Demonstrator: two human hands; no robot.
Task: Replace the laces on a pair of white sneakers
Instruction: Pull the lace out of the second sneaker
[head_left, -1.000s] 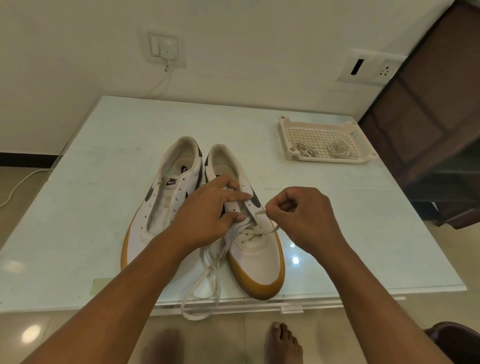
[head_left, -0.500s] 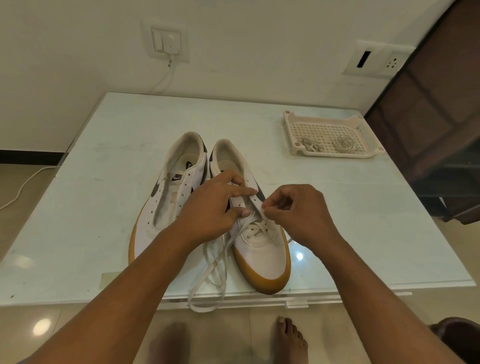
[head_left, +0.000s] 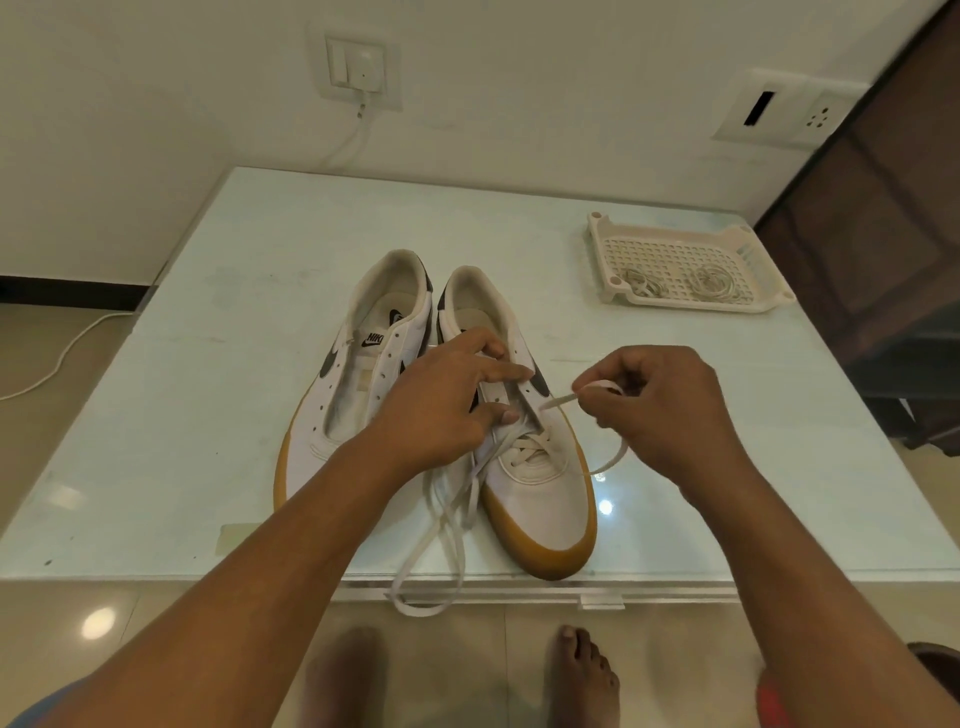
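Two white sneakers with gum soles stand side by side on the glass table (head_left: 208, 364), toes toward me. The left sneaker (head_left: 358, 374) has bare eyelets and no lace. The right sneaker (head_left: 540, 499) carries a white lace (head_left: 447, 525) crossed through its lowest eyelets, with loose loops trailing over the table's front edge. My left hand (head_left: 447, 405) rests on the right sneaker's tongue area, fingers extended across the eyelets. My right hand (head_left: 660, 410) pinches one lace end just right of the shoe, pulled out sideways.
A white perforated plastic tray (head_left: 753, 249) at the back right of the table holds coiled laces (head_left: 711, 280). A dark wooden cabinet (head_left: 883, 260) stands at the right. A wall socket with a plugged cable (head_left: 363, 73) is behind the table. My bare feet (head_left: 582, 675) are below the table edge.
My right hand has drawn the lace end outward to the right, away from the shoe. The left hand stays on the right sneaker. The view shifted slightly.
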